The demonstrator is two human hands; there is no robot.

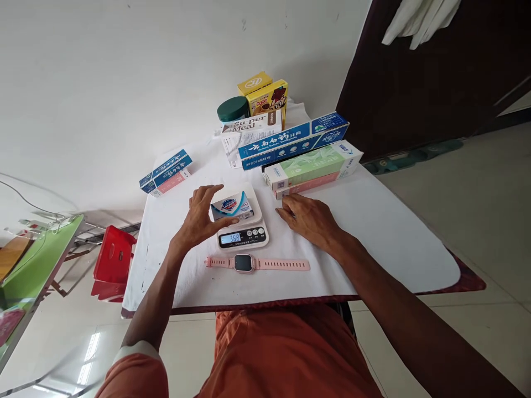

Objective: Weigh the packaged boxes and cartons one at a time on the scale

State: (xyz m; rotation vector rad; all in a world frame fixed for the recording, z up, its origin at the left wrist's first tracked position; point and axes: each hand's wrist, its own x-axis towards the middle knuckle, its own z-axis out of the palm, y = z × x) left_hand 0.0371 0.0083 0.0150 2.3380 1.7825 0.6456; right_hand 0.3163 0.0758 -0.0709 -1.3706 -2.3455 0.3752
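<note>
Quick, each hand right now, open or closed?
Left hand: open beside the soap box on the scale.
Right hand: loosely curled; whether it holds anything can't be told.

"Safeguard" is read on soap [231, 207] atop the scale [243, 237]; behind, "Su-per Meal" on a carton [252, 124], "Yunnan Baiyao" on toothpaste [290, 142].

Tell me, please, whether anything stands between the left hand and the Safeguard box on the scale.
Nothing visible does: the left hand is spread open beside the Safeguard box. The pink watch lies on the near side of the scale, out of the way.
</note>
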